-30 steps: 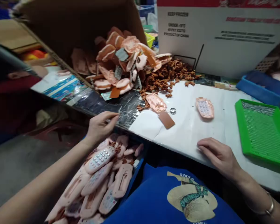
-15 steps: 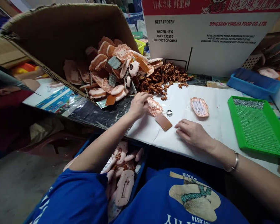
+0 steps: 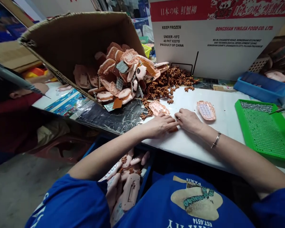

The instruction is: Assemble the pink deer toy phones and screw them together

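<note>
My left hand (image 3: 160, 125) and my right hand (image 3: 189, 120) meet fingertip to fingertip on the white table top (image 3: 194, 142). Both have their fingers curled and pressed together. They cover a flat brown board (image 3: 173, 129), of which only a sliver shows under my left fingers. What my right fingertips pinch is hidden. A pink shell piece (image 3: 158, 107) lies just beyond my left hand. A pink keypad shell (image 3: 206, 110) lies to the right of my right hand.
A tipped cardboard box (image 3: 68, 41) spills pink parts (image 3: 123, 72) beside a heap of small brown pieces (image 3: 171, 82). A green tray (image 3: 263, 129), a blue tray (image 3: 261, 84) and a white carton (image 3: 216, 47) stand to the right. A blue bin of pink shells (image 3: 128, 186) sits below. Another person's red sleeve (image 3: 14, 107) is at left.
My left hand rose from the bin below to the pink shell, then onto the brown board. My right hand slid left to meet it; the small round part is covered.
</note>
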A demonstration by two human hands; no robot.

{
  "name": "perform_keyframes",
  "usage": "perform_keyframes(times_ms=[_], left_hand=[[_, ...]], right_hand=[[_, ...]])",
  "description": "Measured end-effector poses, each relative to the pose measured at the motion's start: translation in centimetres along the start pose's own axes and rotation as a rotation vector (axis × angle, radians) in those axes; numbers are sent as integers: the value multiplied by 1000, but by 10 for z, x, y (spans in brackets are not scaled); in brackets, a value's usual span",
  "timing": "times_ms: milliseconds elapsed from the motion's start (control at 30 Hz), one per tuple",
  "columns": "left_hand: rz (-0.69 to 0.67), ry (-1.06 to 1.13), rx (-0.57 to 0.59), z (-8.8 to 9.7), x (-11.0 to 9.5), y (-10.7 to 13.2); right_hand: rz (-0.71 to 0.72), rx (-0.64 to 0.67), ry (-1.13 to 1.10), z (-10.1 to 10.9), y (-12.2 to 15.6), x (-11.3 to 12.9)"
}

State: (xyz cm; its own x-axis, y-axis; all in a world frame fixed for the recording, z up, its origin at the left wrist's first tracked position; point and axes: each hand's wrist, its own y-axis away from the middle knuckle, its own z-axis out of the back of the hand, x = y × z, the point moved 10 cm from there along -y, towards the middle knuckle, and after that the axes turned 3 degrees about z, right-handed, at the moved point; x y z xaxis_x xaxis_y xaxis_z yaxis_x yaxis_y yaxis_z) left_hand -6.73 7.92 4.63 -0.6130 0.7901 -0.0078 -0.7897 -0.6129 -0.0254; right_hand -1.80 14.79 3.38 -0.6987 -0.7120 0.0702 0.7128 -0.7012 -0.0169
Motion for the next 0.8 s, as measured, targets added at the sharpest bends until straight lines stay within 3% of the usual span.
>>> perform_keyframes(times_ms=[100,200,267,400,500,633,700,800], left_hand=[[-63,-49,9,5,-15,-17],[-166,-61,-29,19,-49,-28],[-213,-21,-81,32,-74,-33],[-255,366,-243,59,-109,-40],[-180,866,-339,62,-99,-47],[68,1416,-220,19,-71,-60],[167,1568,-173,-1,-58,-62],[241,1674,-199,-18,-43,-58]], right_hand=[[-19,-51,25,9,22,-7],[-24,-102,35,19,58,-12],[-16,-211,12,33,90,-13],[-53,-480,-212,66,165,-25],[-204,-444,-378,58,201,-46],[-312,-303,-290,27,217,-57],[-337,-280,-131,17,219,-57],[-315,-322,-16,13,221,-51]])
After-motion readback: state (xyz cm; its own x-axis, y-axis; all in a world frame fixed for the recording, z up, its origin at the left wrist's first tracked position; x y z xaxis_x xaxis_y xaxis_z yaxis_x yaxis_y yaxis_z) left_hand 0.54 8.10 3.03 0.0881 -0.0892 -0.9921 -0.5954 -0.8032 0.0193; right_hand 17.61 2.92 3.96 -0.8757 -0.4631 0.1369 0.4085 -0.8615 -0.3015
